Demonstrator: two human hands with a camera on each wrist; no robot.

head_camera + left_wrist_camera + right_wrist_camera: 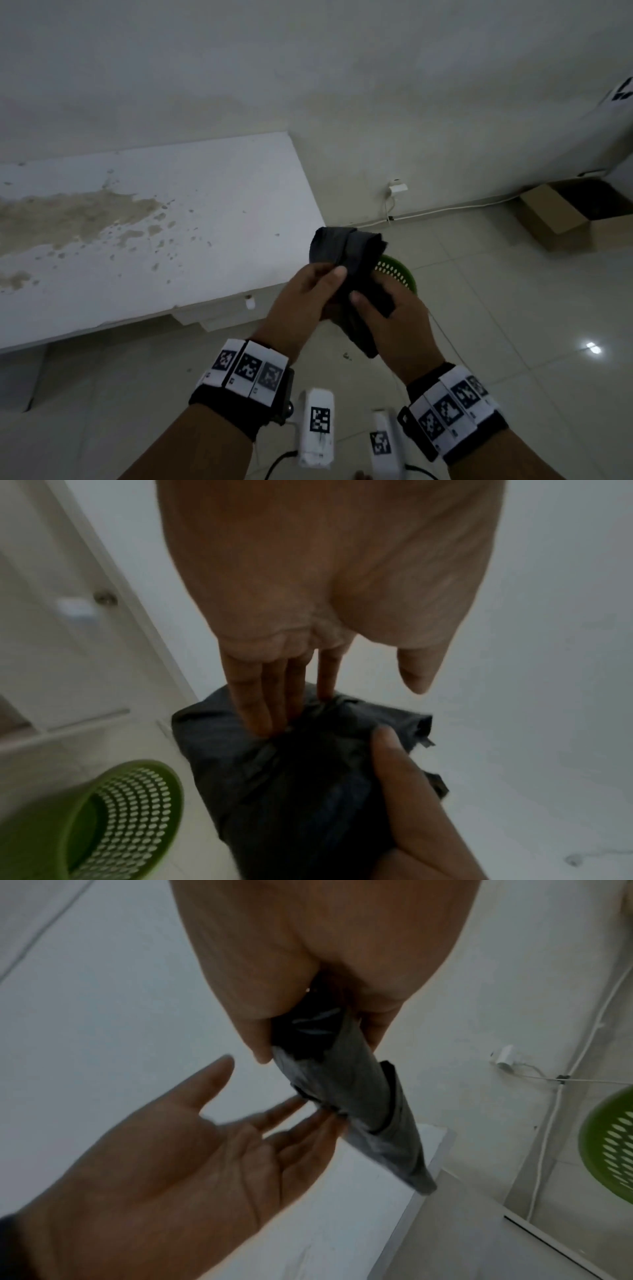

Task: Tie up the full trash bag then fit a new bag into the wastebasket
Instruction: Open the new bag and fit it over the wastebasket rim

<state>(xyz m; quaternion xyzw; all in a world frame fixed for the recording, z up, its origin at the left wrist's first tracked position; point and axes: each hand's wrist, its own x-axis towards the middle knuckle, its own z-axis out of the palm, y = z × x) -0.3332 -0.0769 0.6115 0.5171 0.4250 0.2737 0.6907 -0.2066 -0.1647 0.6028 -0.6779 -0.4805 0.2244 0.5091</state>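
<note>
Folded bag [342, 250], long axis 12 to 6 o'clock, is clenched in right grip [397, 325], left grip [298, 301] spread and touching it; wastebasket [404, 277] on floor [513, 342] at 1 o'clock, nearer right grip.

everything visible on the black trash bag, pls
The black trash bag is thin, dark grey-black plastic. It is creased and folded into a narrow strip, with the upper end loosening into layers. It is held in the air near the green wastebasket, not in it. The right hand grips it between thumb and fingers. The left hand touches its upper part with straight fingers.
</note>
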